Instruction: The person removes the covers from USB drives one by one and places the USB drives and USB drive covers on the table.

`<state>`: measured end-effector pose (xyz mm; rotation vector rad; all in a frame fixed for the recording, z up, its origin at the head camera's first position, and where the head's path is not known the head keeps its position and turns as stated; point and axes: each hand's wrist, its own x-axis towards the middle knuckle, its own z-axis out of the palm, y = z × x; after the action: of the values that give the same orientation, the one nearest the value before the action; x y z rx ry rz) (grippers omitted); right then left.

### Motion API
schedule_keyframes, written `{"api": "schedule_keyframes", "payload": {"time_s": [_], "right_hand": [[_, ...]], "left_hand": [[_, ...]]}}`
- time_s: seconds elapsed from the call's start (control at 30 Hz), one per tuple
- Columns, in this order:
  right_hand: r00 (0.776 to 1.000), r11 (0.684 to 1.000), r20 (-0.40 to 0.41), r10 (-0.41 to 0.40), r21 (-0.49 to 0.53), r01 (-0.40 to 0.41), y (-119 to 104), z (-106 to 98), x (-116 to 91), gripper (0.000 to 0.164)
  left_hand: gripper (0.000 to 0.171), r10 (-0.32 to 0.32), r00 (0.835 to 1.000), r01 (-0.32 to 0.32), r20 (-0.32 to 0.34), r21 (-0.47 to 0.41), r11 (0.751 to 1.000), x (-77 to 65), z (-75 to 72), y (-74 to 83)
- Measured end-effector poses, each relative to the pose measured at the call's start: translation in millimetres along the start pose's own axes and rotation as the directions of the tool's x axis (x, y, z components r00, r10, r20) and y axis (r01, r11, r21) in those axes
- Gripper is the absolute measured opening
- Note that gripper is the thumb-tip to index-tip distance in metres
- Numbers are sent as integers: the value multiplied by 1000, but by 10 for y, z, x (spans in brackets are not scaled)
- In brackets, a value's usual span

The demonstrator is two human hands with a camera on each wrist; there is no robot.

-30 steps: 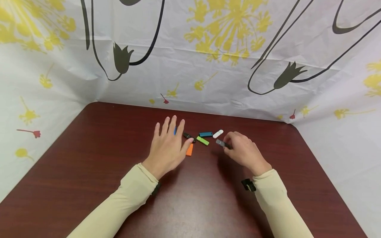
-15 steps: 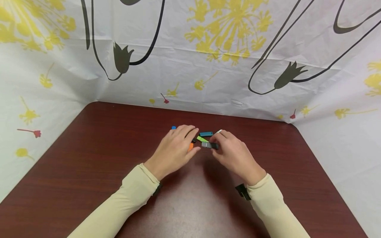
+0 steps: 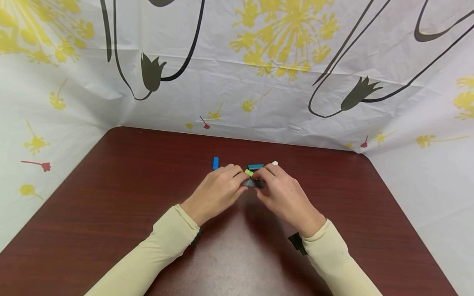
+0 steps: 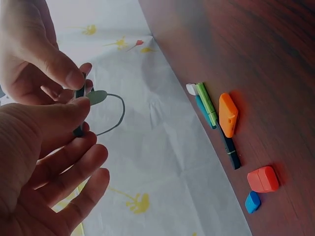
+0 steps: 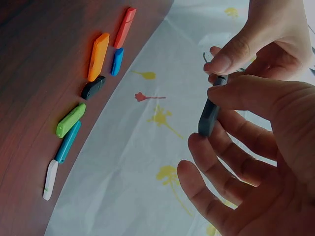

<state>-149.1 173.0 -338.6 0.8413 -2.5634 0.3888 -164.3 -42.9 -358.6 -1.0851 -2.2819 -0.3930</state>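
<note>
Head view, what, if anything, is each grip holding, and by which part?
A small gray-and-black stick: the left grip pinches its gray end, the right grip its darker part.

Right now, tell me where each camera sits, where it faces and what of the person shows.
Head: worn on the head, looking forward and down at the table; left hand, right hand, both sleeves show.
Left wrist: on that wrist, facing its hand's work; fingers of both hands show.
Right wrist: on that wrist, facing its hand's work; both hands show.
Both wrist views share the held dark stick and orange stick.
</note>
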Motion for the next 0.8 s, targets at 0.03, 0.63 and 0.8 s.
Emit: {"api": "schedule_keyframes", "payload": {"time_s": [0.03,0.63,0.8], "right_hand": [[1000,1000,-3,-2,1,2,1,0,-1,29],[999,1000,-47,-28,5,28,15,3,-2,33],[998,999,-46,-34,19,35,16,-11,1,32]], "left_hand": [[22,-2,1000,2,-1,-4,1000,1,-3,2],[23,-2,999,-2,-52,-75,997,-7,-8,-7],[21,-3,998,-2,-65,-79,997,3,-22,-9]]}}
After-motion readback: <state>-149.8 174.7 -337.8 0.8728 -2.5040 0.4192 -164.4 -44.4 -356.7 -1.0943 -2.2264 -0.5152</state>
